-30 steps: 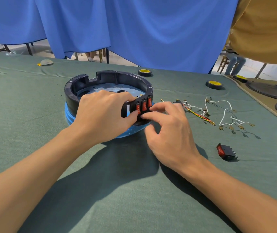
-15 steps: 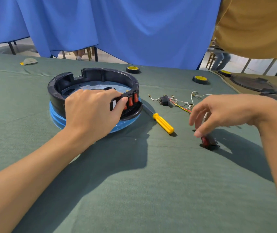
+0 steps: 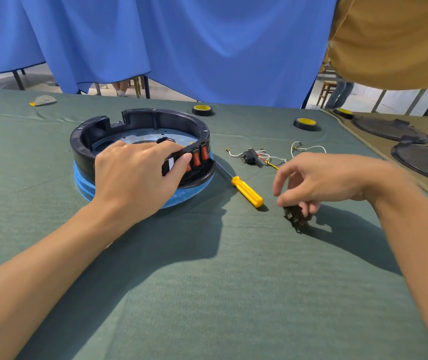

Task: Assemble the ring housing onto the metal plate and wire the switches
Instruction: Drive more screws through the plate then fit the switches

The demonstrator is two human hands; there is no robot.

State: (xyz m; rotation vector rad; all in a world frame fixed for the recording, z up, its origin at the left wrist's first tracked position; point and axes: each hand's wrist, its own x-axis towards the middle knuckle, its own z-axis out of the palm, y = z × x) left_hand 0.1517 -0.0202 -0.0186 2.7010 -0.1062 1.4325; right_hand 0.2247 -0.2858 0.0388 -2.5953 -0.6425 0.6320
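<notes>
**Ring housing** [image 3: 140, 126]: black, round, open on top. It sits left of centre on the green table cloth [image 3: 207, 294], over the metal plate [image 3: 129, 137]. The plate's bare face shows inside the ring, and blue film [image 3: 85, 184] shows round the bottom edge.

**Mounted switches** [image 3: 201, 155]: red rockers set side by side in the housing's near-right wall. Two are plainly visible; a third is partly hidden behind the thumb.

**Left hand** [image 3: 134, 178]: grasps the housing's near-right wall. The fingers curl over the rim into the ring, and the thumb lies outside, just beside the red rockers.

**Right hand** [image 3: 319, 178]: right of centre, well apart from the housing. Its fingertips pinch a loose switch [image 3: 296, 218], black and tilted, with its metal terminals toward the camera. Whether the switch touches the cloth cannot be told.

**Screwdriver** [image 3: 246, 191]: yellow handle, lying between the housing and the right hand. The shaft points toward the housing's base.

**Wires** [image 3: 272, 158]: white, red and yellow leads on the cloth beyond the right hand, with a small black switch body [image 3: 250, 156] among them.

**Tape roll** [image 3: 202, 109]: black with a yellow core, beyond the housing. A second tape roll [image 3: 305, 123] lies farther right.

**Black round covers** [image 3: 389, 129]: on a tan mat at the far right.

**Blue curtain** [image 3: 207, 42]: hangs behind the table.

**Mustard garment** [image 3: 394, 40]: worn by a person at the upper right.
</notes>
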